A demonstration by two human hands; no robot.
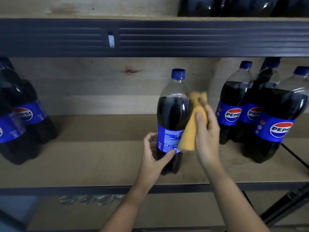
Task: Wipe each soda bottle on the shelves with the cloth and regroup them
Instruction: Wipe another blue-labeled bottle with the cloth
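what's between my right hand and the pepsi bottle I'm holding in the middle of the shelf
The yellow cloth. In the head view your right hand grips it against the middle bottle, which your left hand holds low down.

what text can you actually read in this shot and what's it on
"PEPSI": logo on the front right bottle
"PEPSI": bottle behind it
"PE": cut off, on the bottle between them
"PSI": partly hidden, on the left bottle
"1.5L": label of the centre bottle the left hand holds
Fine print on that label: too small to read
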